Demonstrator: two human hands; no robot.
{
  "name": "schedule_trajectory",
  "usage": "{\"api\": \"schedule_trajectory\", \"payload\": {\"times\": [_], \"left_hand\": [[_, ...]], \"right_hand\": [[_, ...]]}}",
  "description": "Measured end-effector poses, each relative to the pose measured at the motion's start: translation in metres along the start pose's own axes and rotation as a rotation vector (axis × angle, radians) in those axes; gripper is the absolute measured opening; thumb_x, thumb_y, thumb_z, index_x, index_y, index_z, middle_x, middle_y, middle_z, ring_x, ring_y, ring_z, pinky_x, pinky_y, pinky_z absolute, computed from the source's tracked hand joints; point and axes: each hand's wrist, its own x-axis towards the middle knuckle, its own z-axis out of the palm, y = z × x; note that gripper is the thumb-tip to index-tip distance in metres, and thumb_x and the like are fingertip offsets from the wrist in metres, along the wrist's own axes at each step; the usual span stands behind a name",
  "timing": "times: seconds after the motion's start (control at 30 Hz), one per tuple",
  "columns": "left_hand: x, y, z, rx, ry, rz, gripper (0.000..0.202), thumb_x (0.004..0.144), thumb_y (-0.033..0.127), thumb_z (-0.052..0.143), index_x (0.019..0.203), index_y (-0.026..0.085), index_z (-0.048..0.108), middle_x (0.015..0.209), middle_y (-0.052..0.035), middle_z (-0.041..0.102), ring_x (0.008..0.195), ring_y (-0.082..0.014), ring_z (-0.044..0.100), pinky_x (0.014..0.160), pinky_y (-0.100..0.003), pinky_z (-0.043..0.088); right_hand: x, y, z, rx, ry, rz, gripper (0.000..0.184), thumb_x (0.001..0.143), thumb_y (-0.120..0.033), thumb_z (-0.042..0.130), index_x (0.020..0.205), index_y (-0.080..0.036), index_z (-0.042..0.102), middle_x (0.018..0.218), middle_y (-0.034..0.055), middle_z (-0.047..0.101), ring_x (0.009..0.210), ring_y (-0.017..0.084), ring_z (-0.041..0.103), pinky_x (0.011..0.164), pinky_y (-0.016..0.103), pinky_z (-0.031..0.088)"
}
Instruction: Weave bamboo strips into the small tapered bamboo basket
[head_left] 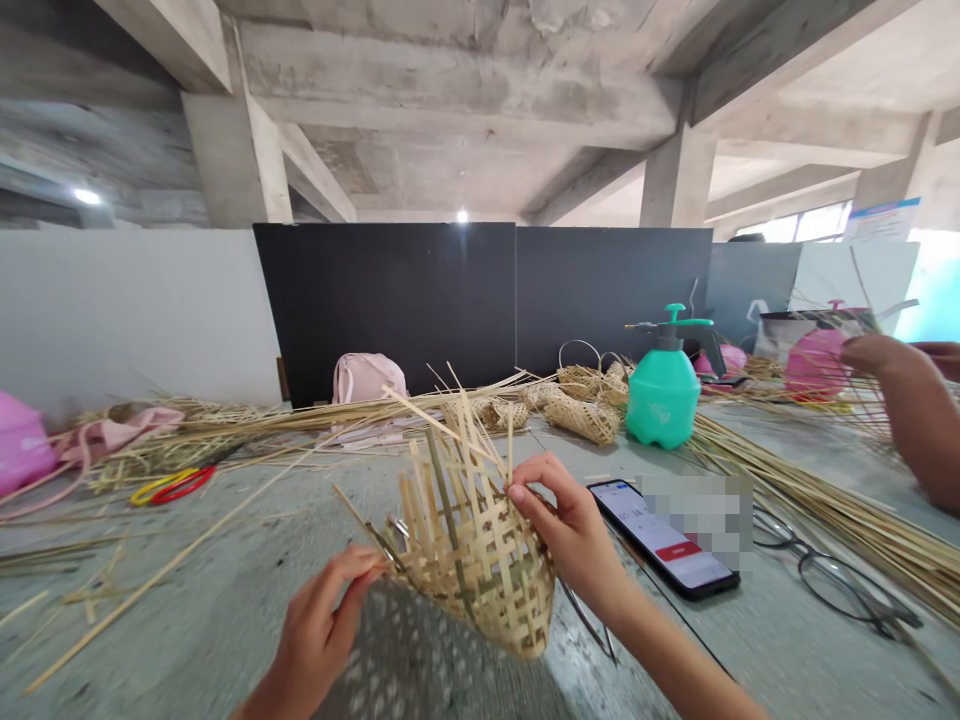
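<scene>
A partly woven bamboo basket point(487, 560) tilts in front of me over the grey table, its loose strip ends sticking up and to the left. At its left edge, my left hand point(322, 620) pinches the end of the weave between thumb and fingers. My right hand point(566, 520) grips the upper right rim, thumb and forefinger closed around a bamboo strip there. A metal clip-like piece point(399, 527) shows at the basket's left side. The palm side of my right hand is hidden.
Right of the basket lie a phone point(664, 540) and eyeglasses point(832, 575). A green spray bottle point(664, 390) stands behind them, near finished woven pieces point(581, 415). Scissors point(172, 485) lie left among loose strips. Another person's arm point(911, 410) reaches in at right.
</scene>
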Motion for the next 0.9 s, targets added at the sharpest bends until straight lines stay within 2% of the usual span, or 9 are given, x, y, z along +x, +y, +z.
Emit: {"api": "schedule_trajectory", "payload": {"times": [0.07, 0.2, 0.27, 0.53, 0.9], "left_hand": [[0.001, 0.004, 0.0, 0.013, 0.003, 0.006, 0.01, 0.084, 0.021, 0.048, 0.077, 0.021, 0.054, 0.069, 0.0028, 0.069, 0.063, -0.0104, 0.067, 0.064, -0.013, 0.051], [-0.003, 0.007, 0.001, 0.039, 0.004, 0.001, 0.01, 0.084, 0.022, 0.049, 0.075, 0.021, 0.052, 0.068, 0.0021, 0.067, 0.063, -0.0099, 0.066, 0.063, -0.013, 0.051], [-0.006, 0.006, 0.001, 0.046, -0.005, 0.015, 0.009, 0.085, 0.022, 0.048, 0.076, 0.021, 0.051, 0.068, 0.0014, 0.067, 0.063, -0.0099, 0.066, 0.063, -0.013, 0.051], [-0.009, 0.009, -0.001, 0.076, -0.009, 0.106, 0.007, 0.084, 0.018, 0.048, 0.079, 0.02, 0.052, 0.069, -0.0003, 0.067, 0.065, -0.0106, 0.066, 0.068, -0.015, 0.051], [-0.01, 0.012, 0.0, 0.054, 0.005, 0.097, 0.005, 0.082, 0.016, 0.05, 0.08, 0.019, 0.053, 0.068, 0.0, 0.066, 0.065, -0.011, 0.065, 0.068, -0.016, 0.051]], "right_hand": [[-0.004, -0.003, 0.003, -0.099, 0.032, -0.018, 0.01, 0.081, -0.028, 0.05, 0.085, -0.023, 0.058, 0.085, 0.0039, 0.057, 0.082, 0.019, 0.055, 0.076, 0.034, 0.045], [-0.013, -0.008, 0.011, -0.221, -0.003, -0.046, 0.039, 0.073, -0.02, 0.054, 0.111, -0.021, 0.051, 0.112, 0.0089, 0.053, 0.103, 0.024, 0.051, 0.09, 0.039, 0.041], [-0.015, -0.008, 0.013, -0.219, 0.005, -0.047, 0.04, 0.07, -0.016, 0.052, 0.11, -0.021, 0.052, 0.113, 0.0085, 0.054, 0.104, 0.023, 0.052, 0.09, 0.038, 0.042], [-0.016, -0.011, 0.02, -0.192, 0.177, -0.007, 0.04, 0.061, -0.011, 0.049, 0.099, -0.02, 0.057, 0.102, 0.0068, 0.059, 0.096, 0.023, 0.056, 0.087, 0.037, 0.044], [-0.015, -0.011, 0.023, -0.152, 0.204, 0.001, 0.041, 0.06, -0.008, 0.046, 0.098, -0.02, 0.056, 0.099, 0.0069, 0.058, 0.094, 0.023, 0.054, 0.084, 0.039, 0.044]]}}
